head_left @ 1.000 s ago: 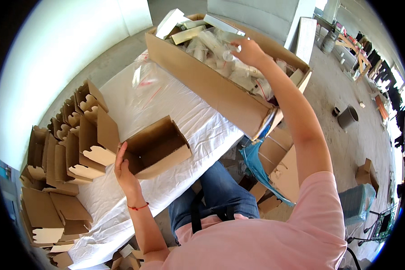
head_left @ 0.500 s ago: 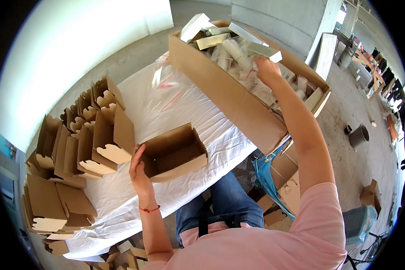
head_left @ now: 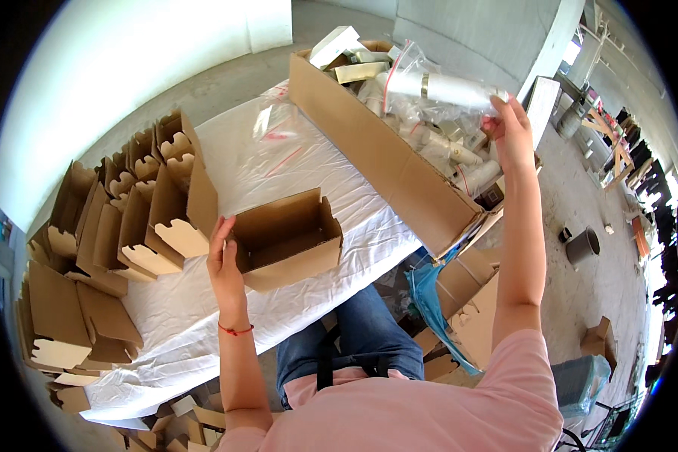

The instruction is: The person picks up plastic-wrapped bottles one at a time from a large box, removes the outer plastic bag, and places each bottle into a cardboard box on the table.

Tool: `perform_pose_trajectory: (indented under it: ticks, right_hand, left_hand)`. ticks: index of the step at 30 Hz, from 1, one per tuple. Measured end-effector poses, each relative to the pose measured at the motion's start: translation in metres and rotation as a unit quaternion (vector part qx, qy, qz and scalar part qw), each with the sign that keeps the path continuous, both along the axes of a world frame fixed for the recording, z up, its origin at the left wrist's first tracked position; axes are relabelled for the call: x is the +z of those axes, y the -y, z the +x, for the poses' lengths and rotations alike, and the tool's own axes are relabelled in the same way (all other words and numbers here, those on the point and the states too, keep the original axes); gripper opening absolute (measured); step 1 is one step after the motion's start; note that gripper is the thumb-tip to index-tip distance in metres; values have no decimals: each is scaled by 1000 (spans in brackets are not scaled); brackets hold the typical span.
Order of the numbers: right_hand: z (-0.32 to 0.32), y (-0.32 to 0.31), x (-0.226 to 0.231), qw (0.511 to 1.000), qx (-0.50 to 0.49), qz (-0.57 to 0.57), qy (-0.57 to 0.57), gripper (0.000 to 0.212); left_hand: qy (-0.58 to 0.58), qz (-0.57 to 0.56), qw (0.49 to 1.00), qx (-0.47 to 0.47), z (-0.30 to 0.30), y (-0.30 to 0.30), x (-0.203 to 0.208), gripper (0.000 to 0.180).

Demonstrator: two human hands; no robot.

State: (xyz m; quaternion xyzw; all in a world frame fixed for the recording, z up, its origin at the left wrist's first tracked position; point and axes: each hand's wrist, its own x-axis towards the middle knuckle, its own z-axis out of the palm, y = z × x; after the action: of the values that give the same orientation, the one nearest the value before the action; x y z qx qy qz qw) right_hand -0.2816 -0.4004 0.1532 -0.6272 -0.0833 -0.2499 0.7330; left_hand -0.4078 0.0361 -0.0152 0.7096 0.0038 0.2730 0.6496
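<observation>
Seemingly for steadiness, the unclenched left hand [head_left: 224, 261] is bracing a carton [head_left: 297, 265], the right hand [head_left: 511, 129] pinching a bagged tube [head_left: 456, 90].

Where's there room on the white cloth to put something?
Bare cloth shows between the left hand and standing cartons, and between the small box and long box. Crowded: the cartons' end; clear bags lie farther back.

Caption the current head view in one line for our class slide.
Right hand holding a bagged white tube over a large carton, left hand against a small open box on white cloth.
</observation>
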Motion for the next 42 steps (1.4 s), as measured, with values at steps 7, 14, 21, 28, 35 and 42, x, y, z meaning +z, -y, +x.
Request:
perform_pose_trajectory:
  ticks: [7,14,21,28,35,42]
  right_hand:
    - [-63,-59,-58,972,183,143,-21,41]
    - [-136,-99,-137,931,290,211,-67,58]
    - [-174,-89,-146,947,288,122,-73,55]
    - [-197,-79,-141,940,305,-79,-128,58]
    - [-198,-121,-128,951,266,-144,-58,33]
    - [-194,-150,-150,973,194,99,-72,19]
  left_hand:
    - [159,137,975,69,-29,40,48,40]
    - [107,-186,940,-265,-47,105,37,82]
    - [51,-222,947,-226,-52,106,26,31]
    - [27,-212,959,-186,-58,108,21,15]
    - [76,58,958,-270,-73,117,37,9]
    - [54,-176,940,-289,-74,113,19,59]
